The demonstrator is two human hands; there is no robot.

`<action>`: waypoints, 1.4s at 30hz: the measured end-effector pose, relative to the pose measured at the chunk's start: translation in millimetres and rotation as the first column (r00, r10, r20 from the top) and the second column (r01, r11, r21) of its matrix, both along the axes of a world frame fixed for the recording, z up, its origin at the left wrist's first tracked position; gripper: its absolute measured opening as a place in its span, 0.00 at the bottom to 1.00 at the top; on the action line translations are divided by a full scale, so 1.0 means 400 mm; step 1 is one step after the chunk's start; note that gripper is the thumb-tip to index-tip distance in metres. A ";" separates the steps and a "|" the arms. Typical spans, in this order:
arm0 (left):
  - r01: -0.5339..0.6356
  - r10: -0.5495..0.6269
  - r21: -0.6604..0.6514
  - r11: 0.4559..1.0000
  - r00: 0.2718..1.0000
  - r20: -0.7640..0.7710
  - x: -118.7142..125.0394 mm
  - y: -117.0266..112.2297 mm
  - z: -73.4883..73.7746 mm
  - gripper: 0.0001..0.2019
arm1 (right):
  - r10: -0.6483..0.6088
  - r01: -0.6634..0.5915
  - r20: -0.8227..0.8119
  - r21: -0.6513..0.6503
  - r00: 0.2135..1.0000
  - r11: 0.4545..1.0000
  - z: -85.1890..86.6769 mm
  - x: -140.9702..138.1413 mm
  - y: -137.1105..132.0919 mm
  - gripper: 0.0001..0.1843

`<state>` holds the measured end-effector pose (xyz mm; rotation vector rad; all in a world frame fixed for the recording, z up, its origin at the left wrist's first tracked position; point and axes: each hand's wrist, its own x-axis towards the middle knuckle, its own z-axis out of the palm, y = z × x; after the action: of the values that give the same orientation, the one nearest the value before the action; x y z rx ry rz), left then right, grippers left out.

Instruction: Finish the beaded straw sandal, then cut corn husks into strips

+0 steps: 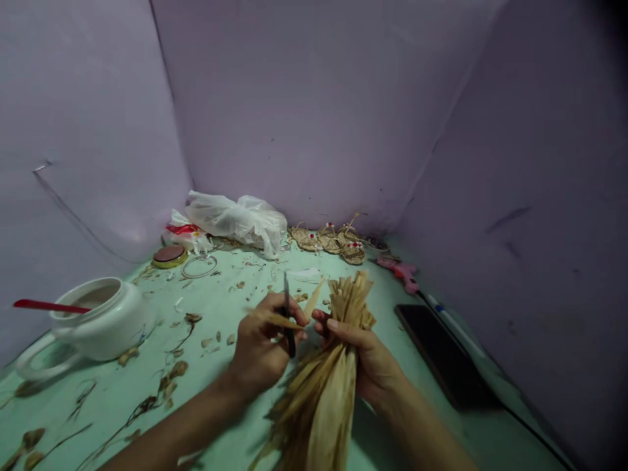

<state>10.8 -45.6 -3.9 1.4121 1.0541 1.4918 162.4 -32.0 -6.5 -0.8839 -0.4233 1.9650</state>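
Observation:
My left hand (267, 347) is closed around a black-handled blade (286, 294) that points upward; whether it is a knife or scissors I cannot tell. A narrow strip of dried leaf (277, 319) also lies across those fingers, and another pale strip (314, 298) sticks up by the fingertips. My right hand (370, 356) grips a bundle of dried, husk-like leaves (333, 405) near its gathered top, thumb across the front. The folded upper end (350, 294) flares above the thumb, while the long leaves hang down toward me. The two hands' fingertips nearly meet.
A white pot (105, 333) with a red stick (49, 305) stands left. A plastic bag (235, 219), round tin (169, 256) and woven pieces with red beads (331, 242) lie at the back. On the right are a pink glue gun (403, 271) and a dark phone (446, 360).

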 end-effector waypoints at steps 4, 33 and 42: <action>-0.002 0.040 0.139 0.990 0.963 -0.268 0.030 -0.023 -0.048 0.14 | -0.029 0.030 -0.021 0.062 0.999 0.998 -0.005 -0.015 -0.009 0.11; 0.400 -0.430 -0.564 0.722 0.899 0.087 -0.056 0.033 0.014 0.27 | -0.096 0.039 0.366 0.160 0.925 0.986 0.014 0.049 0.032 0.14; 0.466 -0.472 -0.551 0.692 0.870 0.143 -0.067 0.034 0.013 0.26 | -0.138 0.056 0.401 0.209 0.906 0.976 0.016 0.054 0.031 0.15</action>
<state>-16.0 -32.2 1.1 1.1268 0.9394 0.7007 183.8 -19.6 0.0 -1.1731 -0.7861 1.6070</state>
